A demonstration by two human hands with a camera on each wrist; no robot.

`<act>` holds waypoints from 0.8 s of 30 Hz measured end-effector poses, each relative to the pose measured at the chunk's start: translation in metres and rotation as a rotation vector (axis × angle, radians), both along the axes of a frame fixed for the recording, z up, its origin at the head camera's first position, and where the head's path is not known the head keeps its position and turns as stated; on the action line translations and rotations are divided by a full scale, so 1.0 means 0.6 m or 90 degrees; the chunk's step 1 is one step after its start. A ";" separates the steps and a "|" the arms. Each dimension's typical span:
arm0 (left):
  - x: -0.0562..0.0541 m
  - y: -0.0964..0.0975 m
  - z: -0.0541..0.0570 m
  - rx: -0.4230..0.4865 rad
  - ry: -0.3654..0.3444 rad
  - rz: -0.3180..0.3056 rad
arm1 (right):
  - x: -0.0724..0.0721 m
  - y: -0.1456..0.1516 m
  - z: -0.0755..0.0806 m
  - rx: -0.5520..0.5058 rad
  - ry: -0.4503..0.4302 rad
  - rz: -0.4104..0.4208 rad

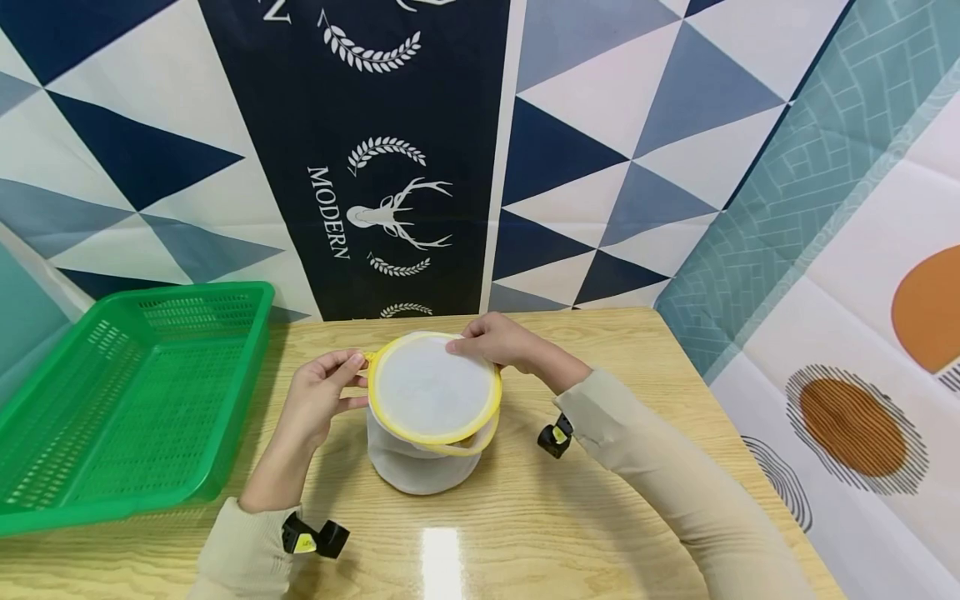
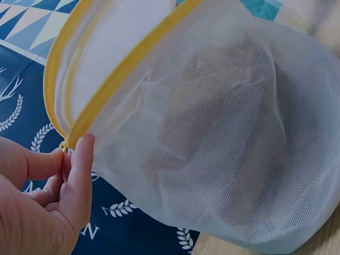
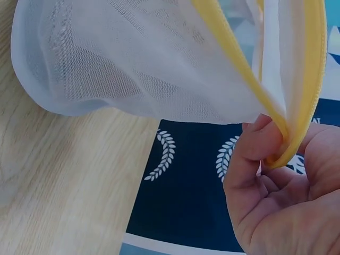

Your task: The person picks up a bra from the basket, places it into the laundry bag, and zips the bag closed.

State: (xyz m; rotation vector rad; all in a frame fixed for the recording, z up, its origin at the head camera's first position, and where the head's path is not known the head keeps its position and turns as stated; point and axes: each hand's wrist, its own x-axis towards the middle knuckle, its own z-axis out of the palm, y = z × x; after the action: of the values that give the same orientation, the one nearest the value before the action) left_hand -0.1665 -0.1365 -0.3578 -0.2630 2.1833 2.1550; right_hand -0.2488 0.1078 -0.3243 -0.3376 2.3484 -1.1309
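Observation:
A white mesh laundry bag (image 1: 423, 475) with a yellow zipper stands on the table, its round lid (image 1: 437, 387) lifted partly away from the body. My left hand (image 1: 318, 396) pinches the yellow zipper pull (image 2: 64, 146) at the left end of the opening between thumb and fingers. On the far right side, my right hand (image 1: 504, 340) grips the yellow zipper edge (image 3: 281, 154), with the thumb on top of the lid. Through the mesh, a brownish dark bundle (image 2: 223, 106) shows inside; its kind cannot be told.
To the left is a green plastic basket (image 1: 217, 450) with perforated sides. The wooden table (image 1: 570, 533) meets a patterned wall covering (image 1: 405, 167) at the back. Small black cameras (image 1: 555, 437) sit on both wrists.

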 end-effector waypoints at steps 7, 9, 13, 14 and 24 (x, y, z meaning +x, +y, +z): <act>0.000 0.001 0.001 -0.004 -0.006 0.002 | 0.002 0.003 -0.001 0.002 0.012 -0.016; -0.001 0.002 0.002 -0.002 -0.006 0.003 | 0.003 0.003 -0.003 -0.001 0.015 -0.022; -0.003 0.002 0.001 0.006 -0.007 0.007 | 0.006 0.002 -0.005 -0.015 -0.001 -0.028; -0.004 0.002 0.001 0.006 -0.008 0.009 | 0.007 0.002 -0.005 -0.021 -0.013 -0.025; -0.012 0.009 -0.004 -0.030 -0.020 0.023 | 0.013 0.002 -0.005 -0.076 -0.069 0.041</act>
State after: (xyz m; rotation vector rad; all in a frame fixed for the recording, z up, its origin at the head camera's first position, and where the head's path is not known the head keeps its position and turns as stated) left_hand -0.1735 -0.1314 -0.3604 -0.3398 2.2323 2.1045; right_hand -0.2407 0.1092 -0.3271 -0.3806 2.1666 -1.2300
